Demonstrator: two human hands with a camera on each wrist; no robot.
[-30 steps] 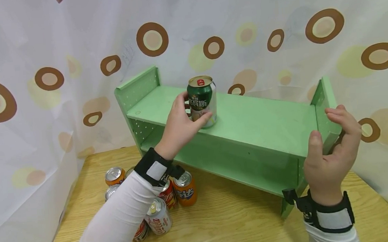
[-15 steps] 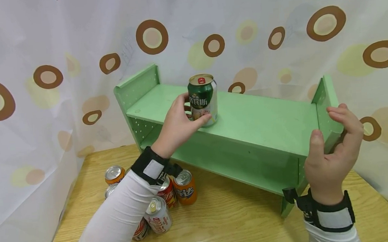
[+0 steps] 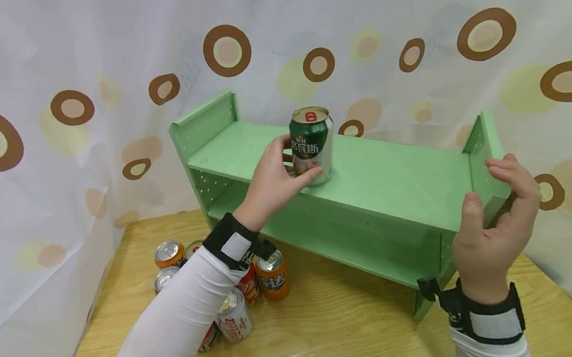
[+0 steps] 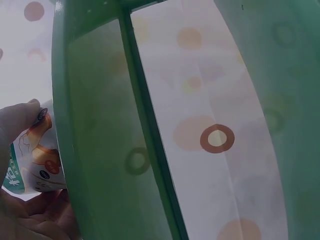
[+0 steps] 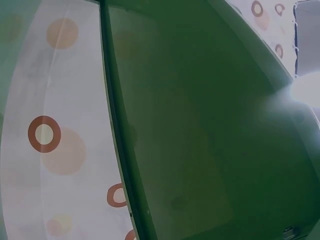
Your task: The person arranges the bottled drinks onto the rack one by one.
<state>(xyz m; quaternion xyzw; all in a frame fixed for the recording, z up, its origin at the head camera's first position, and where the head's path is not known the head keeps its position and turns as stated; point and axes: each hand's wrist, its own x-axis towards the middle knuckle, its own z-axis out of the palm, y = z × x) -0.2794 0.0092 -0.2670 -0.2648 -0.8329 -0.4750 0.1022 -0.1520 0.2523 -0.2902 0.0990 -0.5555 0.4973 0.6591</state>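
The left hand point(image 3: 273, 179), nearer, has its fingers round the upright can point(image 3: 312, 145) from the left; the right hand point(image 3: 496, 235), fingers loose, is beside the green shelf point(image 3: 396, 175).

Can point(image 3: 311, 145) at shelf point(image 3: 402, 180) top, grouped cans point(image 3: 235, 321) on table point(image 3: 358, 329) before its left end, curtain point(image 3: 163, 25) behind

Looks like a screened-off spot, can't tell whether home or lab: walled with patterned sheeting point(image 3: 273, 11), furnished with shelf point(image 3: 391, 173) and wooden table point(image 3: 347, 319).
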